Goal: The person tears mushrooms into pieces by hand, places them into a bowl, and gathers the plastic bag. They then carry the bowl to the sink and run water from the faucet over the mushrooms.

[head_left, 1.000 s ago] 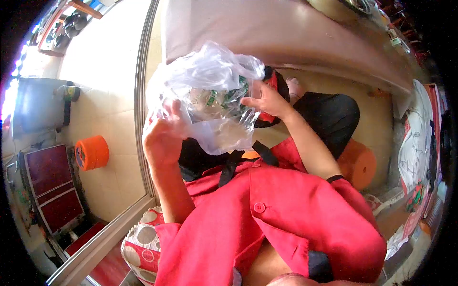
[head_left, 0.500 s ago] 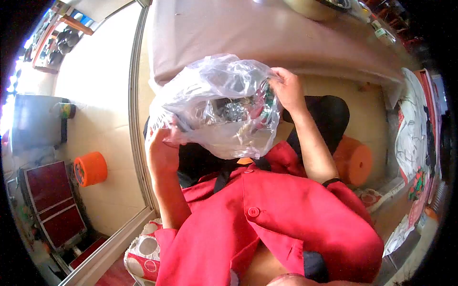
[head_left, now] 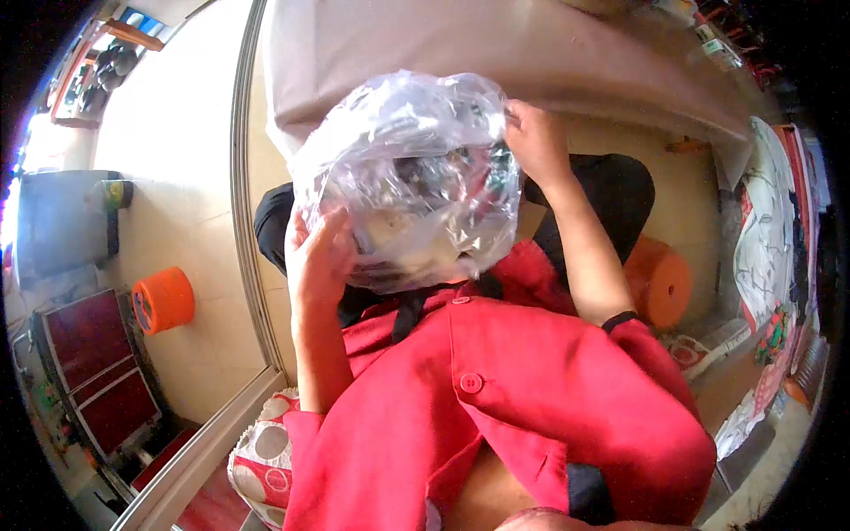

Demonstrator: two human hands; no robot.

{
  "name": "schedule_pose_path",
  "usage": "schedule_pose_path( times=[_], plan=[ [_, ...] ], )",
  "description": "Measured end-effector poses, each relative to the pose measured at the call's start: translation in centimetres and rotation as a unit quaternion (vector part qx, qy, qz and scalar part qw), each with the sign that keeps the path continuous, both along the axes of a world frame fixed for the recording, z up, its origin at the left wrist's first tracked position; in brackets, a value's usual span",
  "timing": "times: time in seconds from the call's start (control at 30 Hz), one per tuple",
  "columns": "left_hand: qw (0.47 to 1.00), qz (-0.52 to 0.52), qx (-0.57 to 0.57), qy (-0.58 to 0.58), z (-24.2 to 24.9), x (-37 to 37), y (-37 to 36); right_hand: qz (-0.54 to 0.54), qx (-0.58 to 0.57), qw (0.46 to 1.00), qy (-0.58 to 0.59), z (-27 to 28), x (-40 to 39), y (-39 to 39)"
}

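A clear plastic bag (head_left: 403, 119) is spread wide above my lap, its mouth facing up toward me. Through the film I make out dark, silvery, pink and green items, too blurred to name. My left hand (head_left: 319, 252) grips the bag's near left side, some fingers hidden by the plastic. At the upper right edge, my right hand (head_left: 536, 142) pinches the bag, fingers closed on its rim.
A brown-covered table (head_left: 372, 44) stands just beyond the bag. One orange bucket (head_left: 164, 301) sits on the floor at left, and another orange container (head_left: 660, 279) by my right leg. White cloth (head_left: 761, 203) hangs at the far right.
The bag has risen slightly and bunched rounder, its left side drawn in. My left hand has shifted right along the bag; my right hand has moved up a little, still pinching.
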State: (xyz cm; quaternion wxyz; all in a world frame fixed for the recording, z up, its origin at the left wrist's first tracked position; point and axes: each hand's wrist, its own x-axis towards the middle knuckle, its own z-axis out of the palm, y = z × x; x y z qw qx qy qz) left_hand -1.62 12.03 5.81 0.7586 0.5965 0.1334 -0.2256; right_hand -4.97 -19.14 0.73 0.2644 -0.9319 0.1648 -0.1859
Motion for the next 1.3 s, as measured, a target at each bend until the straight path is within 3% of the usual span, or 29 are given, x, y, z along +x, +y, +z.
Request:
schedule_pose_path(
  times=[0.07, 0.13, 0.17, 0.2, 0.27, 0.33, 0.43, 0.53, 0.63, 0.73, 0.8, 0.9, 0.93, 1.07, 1.13, 1.17, 1.3],
  plan=[
    [0.998, 0.012, -0.035, -0.056, -1.6, 0.7, 0.7, -0.011, -0.038, 0.998, -0.045, -1.3, -0.4, -0.5],
    [0.993, 0.108, -0.034, -0.017, -1.1, 1.0, 0.2, -0.042, 0.137, 0.990, -0.012, -1.5, -0.8, -1.3],
    [0.993, 0.025, -0.103, -0.055, -2.5, 1.3, 1.7, -0.004, 0.202, 0.979, -0.009, -2.4, -1.1, -2.2],
    [0.993, 0.025, -0.103, -0.054, -2.5, 1.3, 1.6, -0.005, 0.202, 0.979, -0.008, -2.1, -1.2, -1.9],
    [0.993, -0.004, -0.109, -0.052, -1.8, 1.0, 0.9, 0.054, 0.061, 0.995, -0.048, -0.9, -1.8, -0.7],
    [0.995, 0.038, -0.078, -0.051, -0.9, 0.8, -0.3, 0.058, 0.045, 0.994, -0.080, 1.3, -2.6, 1.1],
    [0.989, -0.003, -0.129, -0.068, -1.2, 1.0, -0.3, 0.073, 0.029, 0.971, -0.227, 3.0, -3.4, 4.2],
    [0.990, 0.030, -0.110, -0.084, -0.6, 0.9, -1.1, 0.249, 0.107, 0.959, -0.079, 2.2, -3.9, 7.0],
    [0.986, 0.028, -0.140, -0.090, 0.0, 0.8, -1.1, 0.334, 0.081, 0.935, -0.087, -0.8, -2.6, 9.3],
    [0.986, 0.046, -0.136, -0.085, -0.4, 1.0, -0.2, 0.282, 0.027, 0.949, -0.136, 0.7, -3.5, 10.4],
    [0.986, 0.056, -0.134, -0.082, -1.1, 1.3, 0.4, 0.242, 0.118, 0.938, -0.218, 1.9, -3.9, 9.9],
    [0.984, 0.066, -0.147, -0.076, -0.1, 1.3, 0.3, 0.347, 0.176, 0.905, -0.173, 3.9, -4.9, 8.8],
    [0.982, 0.071, -0.160, -0.073, 0.4, 1.2, 0.2, 0.375, 0.141, 0.909, -0.116, 3.1, -5.0, 9.0],
    [0.971, 0.025, -0.232, -0.047, 1.0, 1.3, 0.5, 0.313, 0.112, 0.941, -0.067, -1.3, -2.9, 10.9],
    [0.974, 0.064, -0.213, -0.033, 1.6, 1.1, 0.0, 0.326, 0.105, 0.935, -0.088, -2.0, -2.0, 11.7],
    [0.976, 0.099, -0.193, -0.019, 1.8, 1.1, -0.2, 0.353, 0.111, 0.929, 0.015, -1.9, -2.4, 11.7],
    [0.974, 0.057, -0.208, -0.071, 0.9, 1.7, 0.1, 0.393, 0.091, 0.911, -0.081, -1.8, -4.4, 11.5]
  ],
)
